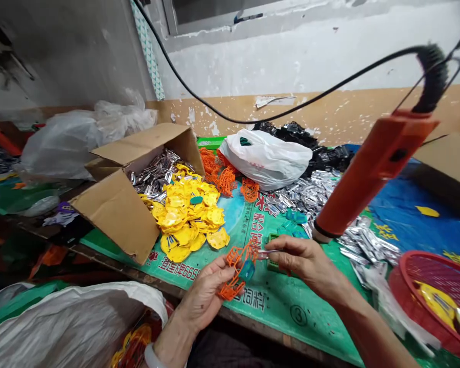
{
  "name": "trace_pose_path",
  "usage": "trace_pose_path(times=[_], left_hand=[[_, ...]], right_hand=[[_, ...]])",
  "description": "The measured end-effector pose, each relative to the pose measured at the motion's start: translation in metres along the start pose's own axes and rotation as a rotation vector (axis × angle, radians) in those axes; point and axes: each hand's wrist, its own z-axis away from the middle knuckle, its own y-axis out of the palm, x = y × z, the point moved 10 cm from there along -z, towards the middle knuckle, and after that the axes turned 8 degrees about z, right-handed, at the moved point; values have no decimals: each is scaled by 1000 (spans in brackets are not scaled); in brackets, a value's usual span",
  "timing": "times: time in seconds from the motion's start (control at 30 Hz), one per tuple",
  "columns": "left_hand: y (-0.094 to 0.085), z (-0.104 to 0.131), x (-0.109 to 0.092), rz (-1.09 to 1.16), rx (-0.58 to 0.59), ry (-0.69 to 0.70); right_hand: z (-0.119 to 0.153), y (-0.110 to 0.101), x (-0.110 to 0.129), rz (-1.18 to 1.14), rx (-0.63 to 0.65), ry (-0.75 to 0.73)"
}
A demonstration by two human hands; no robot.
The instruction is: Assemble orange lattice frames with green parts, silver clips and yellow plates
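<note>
My left hand (210, 287) grips an orange lattice plastic piece (232, 291) over the front edge of the table. A teal translucent plastic part (247, 270) sits against that lattice. My right hand (302, 260) pinches a thin, silvery strip (267, 251) between thumb and fingers, its tip touching or very close to the orange lattice. Just behind the right fingers is a small green tray (273, 238), partly hidden. Several loose teal parts (294, 217) lie farther back. To the left spreads a heap of yellow plastic pieces (187, 212).
An opened cardboard box (118, 217) spills metal strips on the left. A white plastic bag (266, 158) lies behind, near orange lattices (226, 179). A red-orange tool (371, 171) hangs at right above silver strips (314, 191). A red basket (402, 296) stands at front right.
</note>
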Motion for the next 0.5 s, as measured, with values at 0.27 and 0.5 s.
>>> trace_pose_path(times=[0.27, 0.5], left_hand=[[5, 0, 7, 50, -45, 32], [9, -3, 1, 94, -15, 121]], right_hand=[[8, 10, -23, -268, -58, 66], [15, 14, -39, -407, -86, 123]])
